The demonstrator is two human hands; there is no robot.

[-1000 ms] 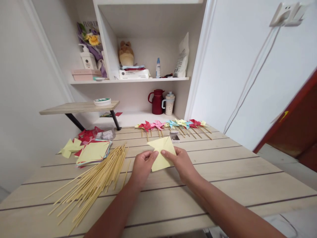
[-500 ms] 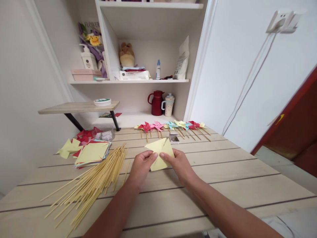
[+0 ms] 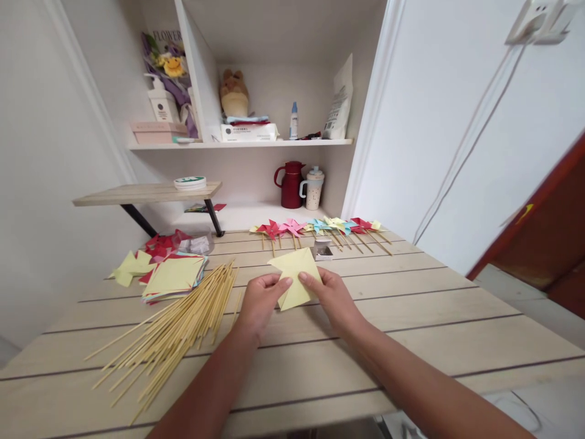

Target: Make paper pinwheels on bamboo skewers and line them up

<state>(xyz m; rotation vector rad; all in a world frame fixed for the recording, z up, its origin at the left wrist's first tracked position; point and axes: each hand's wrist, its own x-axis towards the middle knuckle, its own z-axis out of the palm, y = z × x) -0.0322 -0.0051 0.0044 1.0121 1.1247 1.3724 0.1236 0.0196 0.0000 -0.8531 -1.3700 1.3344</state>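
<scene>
A yellow paper square [image 3: 296, 274] with cut slits is held over the wooden table [image 3: 411, 329] between both hands. My left hand [image 3: 261, 302] pinches its lower left part, thumb and fingers closed on a flap. My right hand [image 3: 333, 297] grips its lower right edge, thumb on top near the paper's middle. A pile of thin bamboo sticks [image 3: 173, 332] lies just left of my left hand. A stack of cut coloured paper squares [image 3: 172, 277], yellow on top, sits beyond the sticks.
A row of finished paper pinwheels [image 3: 320, 230] on sticks lies at the table's far side, a small box [image 3: 322, 250] in front of it. Red and yellow paper scraps [image 3: 150, 251] lie far left. Shelves behind hold a red jug [image 3: 290, 185], a cup and bottles.
The folded-up flap seen half a second ago now lies flatter on the yellow paper. Both hands stay on the sheet. The camera has tipped slightly.
</scene>
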